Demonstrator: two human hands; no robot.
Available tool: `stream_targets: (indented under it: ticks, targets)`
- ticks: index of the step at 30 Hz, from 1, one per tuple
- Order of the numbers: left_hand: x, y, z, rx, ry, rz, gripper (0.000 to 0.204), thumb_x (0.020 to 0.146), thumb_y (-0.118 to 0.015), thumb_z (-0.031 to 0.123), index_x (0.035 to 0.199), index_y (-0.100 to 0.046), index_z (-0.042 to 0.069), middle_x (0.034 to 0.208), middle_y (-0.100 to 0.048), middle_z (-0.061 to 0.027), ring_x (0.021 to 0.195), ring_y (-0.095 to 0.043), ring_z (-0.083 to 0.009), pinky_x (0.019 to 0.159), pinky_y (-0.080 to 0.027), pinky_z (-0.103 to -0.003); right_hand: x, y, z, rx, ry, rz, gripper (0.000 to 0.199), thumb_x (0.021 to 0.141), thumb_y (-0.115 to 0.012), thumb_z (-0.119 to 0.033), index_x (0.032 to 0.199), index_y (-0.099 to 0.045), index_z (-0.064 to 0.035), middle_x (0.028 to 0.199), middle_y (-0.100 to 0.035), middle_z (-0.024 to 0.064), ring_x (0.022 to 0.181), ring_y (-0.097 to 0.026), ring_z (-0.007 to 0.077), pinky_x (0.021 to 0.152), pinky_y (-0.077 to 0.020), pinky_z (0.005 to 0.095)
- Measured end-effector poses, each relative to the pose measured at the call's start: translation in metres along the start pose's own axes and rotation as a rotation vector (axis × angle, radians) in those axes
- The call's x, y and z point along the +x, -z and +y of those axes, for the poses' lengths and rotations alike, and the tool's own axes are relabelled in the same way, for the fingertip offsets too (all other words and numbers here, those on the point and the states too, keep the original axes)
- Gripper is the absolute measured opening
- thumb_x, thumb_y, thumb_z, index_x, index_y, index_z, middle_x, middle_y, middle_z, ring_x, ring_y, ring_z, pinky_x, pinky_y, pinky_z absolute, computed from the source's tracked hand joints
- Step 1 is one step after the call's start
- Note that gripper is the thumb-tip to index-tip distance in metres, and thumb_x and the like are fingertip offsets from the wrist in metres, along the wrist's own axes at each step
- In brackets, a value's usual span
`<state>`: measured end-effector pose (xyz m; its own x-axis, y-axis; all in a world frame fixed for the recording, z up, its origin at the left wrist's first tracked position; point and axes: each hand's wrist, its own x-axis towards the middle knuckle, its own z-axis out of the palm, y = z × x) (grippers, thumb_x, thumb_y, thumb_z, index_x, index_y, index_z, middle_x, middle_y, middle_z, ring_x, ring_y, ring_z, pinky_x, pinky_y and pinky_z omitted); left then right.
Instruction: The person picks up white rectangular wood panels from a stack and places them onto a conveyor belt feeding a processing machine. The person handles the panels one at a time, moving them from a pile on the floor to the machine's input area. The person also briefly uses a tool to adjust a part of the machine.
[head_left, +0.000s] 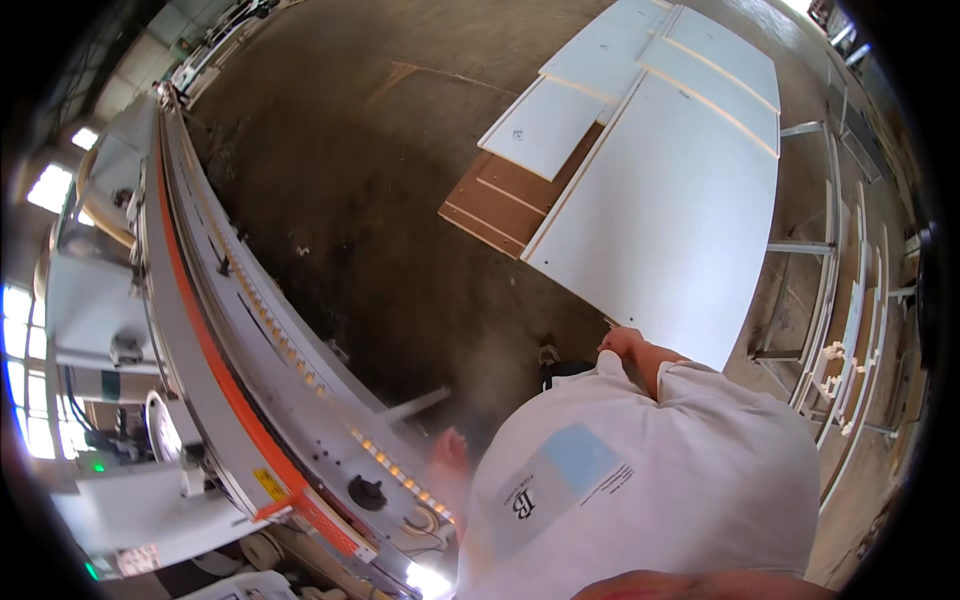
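A large white panel lies on top of a stack, its near edge close to my body. At that edge my right hand is closed, fingers curled at the panel's rim; the underside of the grip is hidden. My left hand hangs low beside the long machine, smeared by motion, so its fingers do not show clearly. The machine has an orange strip and a row of yellowish rollers along its bed. I see nothing in the left hand.
Smaller white panels and a brown board lie in the same stack. A metal rack stands along the right, with long narrow strips beyond it. A short bar juts from the machine over the concrete floor.
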<state>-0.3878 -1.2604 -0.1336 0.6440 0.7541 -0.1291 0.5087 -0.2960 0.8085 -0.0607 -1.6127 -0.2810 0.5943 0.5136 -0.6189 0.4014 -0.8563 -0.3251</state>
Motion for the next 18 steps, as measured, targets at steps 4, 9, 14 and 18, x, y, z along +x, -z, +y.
stream_targets:
  ticks: [4, 9, 14, 18]
  targets:
    - [0.077, -0.026, 0.052, 0.058, -0.152, -0.178, 0.022, 0.095, -0.066, 0.018, 0.111, -0.072, 0.004, 0.084, -0.076, -0.0116, 0.080, -0.075, -0.0157, 0.073, -0.057, -0.028, 0.024, 0.048, -0.023, 0.135, -0.122, -0.042, 0.044, 0.092, -0.057, -0.053, 0.087, -0.076, -0.0134, 0.090, -0.075, 0.0068, 0.090, -0.069, 0.0300, 0.079, -0.0541, 0.0429]
    - [0.152, -0.038, 0.038, 0.139, -0.044, -0.285, 0.023, 0.094, -0.067, 0.021, 0.112, -0.072, 0.007, 0.087, -0.076, -0.0107, 0.080, -0.074, -0.0156, 0.074, -0.057, -0.029, 0.079, 0.089, -0.053, 0.755, -0.285, -0.039, 0.042, 0.092, -0.057, -0.049, 0.086, -0.075, -0.0120, 0.089, -0.075, 0.0036, 0.087, -0.070, 0.0273, 0.074, -0.0551, 0.0391]
    - [0.209, -0.028, 0.007, 0.247, 0.092, -0.443, 0.034, 0.096, -0.065, 0.029, 0.120, -0.068, 0.006, 0.096, -0.076, -0.0102, 0.087, -0.073, -0.0178, 0.083, -0.055, -0.032, 0.141, 0.086, -0.047, 0.570, -0.124, 0.007, 0.040, 0.092, -0.057, -0.044, 0.088, -0.075, -0.0094, 0.082, -0.075, 0.0029, 0.083, -0.071, 0.0229, 0.074, -0.0552, 0.0363]
    - [0.276, -0.035, -0.118, -0.076, 0.094, -0.551, 0.035, 0.096, -0.065, 0.032, 0.121, -0.068, 0.007, 0.098, -0.075, -0.0102, 0.090, -0.072, -0.0195, 0.084, -0.055, -0.033, 0.151, 0.122, -0.068, 0.249, -0.205, 0.070, 0.044, 0.092, -0.055, -0.046, 0.086, -0.075, -0.0075, 0.079, -0.074, 0.0041, 0.081, -0.071, 0.0213, 0.076, -0.0549, 0.0371]
